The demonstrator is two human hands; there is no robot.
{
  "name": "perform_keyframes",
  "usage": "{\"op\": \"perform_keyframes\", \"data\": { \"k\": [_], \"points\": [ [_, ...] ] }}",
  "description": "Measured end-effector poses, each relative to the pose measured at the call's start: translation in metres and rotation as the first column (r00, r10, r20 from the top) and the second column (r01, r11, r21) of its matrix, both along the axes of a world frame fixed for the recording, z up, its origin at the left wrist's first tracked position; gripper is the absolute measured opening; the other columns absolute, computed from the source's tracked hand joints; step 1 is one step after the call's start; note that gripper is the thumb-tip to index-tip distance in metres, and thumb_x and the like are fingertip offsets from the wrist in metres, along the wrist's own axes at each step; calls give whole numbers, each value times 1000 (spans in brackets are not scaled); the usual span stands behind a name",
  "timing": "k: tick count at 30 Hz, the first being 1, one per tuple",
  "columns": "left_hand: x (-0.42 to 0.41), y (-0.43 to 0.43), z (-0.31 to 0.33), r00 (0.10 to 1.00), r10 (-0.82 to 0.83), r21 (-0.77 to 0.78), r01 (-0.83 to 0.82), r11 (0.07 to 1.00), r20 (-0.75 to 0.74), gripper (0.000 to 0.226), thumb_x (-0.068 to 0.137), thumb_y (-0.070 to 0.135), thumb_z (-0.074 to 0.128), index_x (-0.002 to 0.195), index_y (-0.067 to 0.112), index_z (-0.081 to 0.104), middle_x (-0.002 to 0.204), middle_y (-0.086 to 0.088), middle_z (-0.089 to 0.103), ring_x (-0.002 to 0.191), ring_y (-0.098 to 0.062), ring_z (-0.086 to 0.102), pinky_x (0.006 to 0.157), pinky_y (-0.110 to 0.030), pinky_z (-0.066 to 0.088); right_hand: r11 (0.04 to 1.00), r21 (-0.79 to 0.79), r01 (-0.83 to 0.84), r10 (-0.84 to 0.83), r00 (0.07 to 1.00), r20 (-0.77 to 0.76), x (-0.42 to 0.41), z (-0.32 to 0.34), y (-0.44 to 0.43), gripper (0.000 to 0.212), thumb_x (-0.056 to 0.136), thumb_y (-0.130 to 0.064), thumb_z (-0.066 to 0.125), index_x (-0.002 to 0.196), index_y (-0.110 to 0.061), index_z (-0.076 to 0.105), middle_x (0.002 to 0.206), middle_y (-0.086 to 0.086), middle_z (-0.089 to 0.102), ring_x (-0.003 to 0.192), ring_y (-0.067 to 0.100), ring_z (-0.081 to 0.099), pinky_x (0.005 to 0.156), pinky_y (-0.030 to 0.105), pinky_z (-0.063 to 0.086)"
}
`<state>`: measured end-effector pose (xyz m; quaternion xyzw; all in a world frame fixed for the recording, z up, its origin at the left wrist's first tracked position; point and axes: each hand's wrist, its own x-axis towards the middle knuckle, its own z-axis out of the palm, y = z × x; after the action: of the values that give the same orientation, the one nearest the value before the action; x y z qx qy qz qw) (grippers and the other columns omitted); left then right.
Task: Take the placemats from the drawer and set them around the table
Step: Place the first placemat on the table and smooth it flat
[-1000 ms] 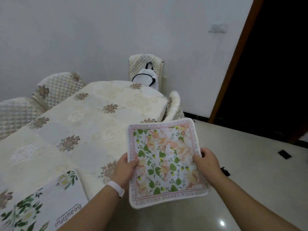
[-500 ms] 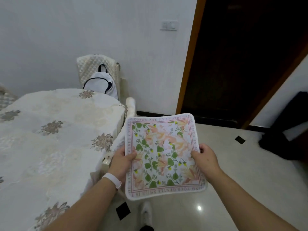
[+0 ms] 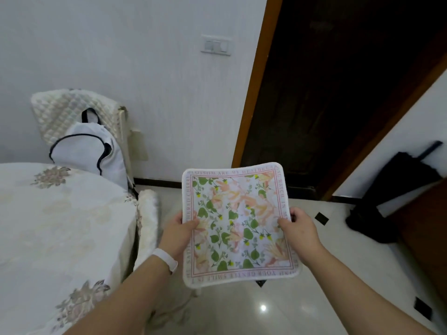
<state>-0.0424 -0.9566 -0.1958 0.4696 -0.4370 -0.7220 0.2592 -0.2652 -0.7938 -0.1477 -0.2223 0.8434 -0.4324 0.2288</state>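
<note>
Beside the table (image 3: 60, 226), to its right, the floral placemat (image 3: 238, 223) is pinched flat by left hand (image 3: 180, 234) and right hand (image 3: 298, 232).

I am looking into the dining room of a home. A table (image 3: 60, 228) fills the left edge of my view, draped in a cream cloth patterned with brownish flowers. At its far end a chair (image 3: 72, 110) with a quilted cream cover stands against the white wall, and a white backpack (image 3: 89, 155) with dark trim rests on its seat. Another padded chair (image 3: 147, 213) is tucked in at the table's right edge. The floor (image 3: 302, 308) is glossy pale tile with small dark diamond insets. A light switch plate (image 3: 216, 45) sits on the wall beside a wood-framed doorway (image 3: 256, 81) opening onto a dark room.
</note>
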Motion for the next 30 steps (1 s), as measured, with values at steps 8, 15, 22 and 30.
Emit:
{"op": "perform_keyframes", "data": {
  "k": [8,15,22,30],
  "points": [
    [-62,-74,10,999,-26,19,26,999,-39,22,95,4,57,115,12,63,102,-15,75,87,-37,73,76,-55,58,1000,-18,8,-7,999,37,-66,4,-73,9,92,-15,60,95,-24,62,93,-4,70,82,17,71,70,39,61],
    [-122,-141,-2,998,53,65,-51,997,-28,25,96,2,55,119,9,61,103,-18,74,90,-39,72,79,-57,57,997,18,-71,70,996,51,-142,-20,-159,5,92,-14,60,91,-19,61,90,-1,70,76,15,69,57,30,53],
    [-205,-212,9,981,192,60,-192,980,1,23,97,2,54,116,11,62,102,-17,74,91,-39,72,82,-59,55,974,15,-224,221,968,124,-245,-20,-266,5,93,-16,60,94,-21,62,92,-1,70,81,19,70,64,37,58],
    [-216,-283,23,922,387,13,-387,922,-8,23,96,2,55,117,9,63,108,-18,72,94,-41,70,83,-60,54,915,-58,-399,403,900,168,-278,-14,-397,8,93,-12,60,97,-19,62,96,1,69,81,19,69,59,32,54]
  ]
}}
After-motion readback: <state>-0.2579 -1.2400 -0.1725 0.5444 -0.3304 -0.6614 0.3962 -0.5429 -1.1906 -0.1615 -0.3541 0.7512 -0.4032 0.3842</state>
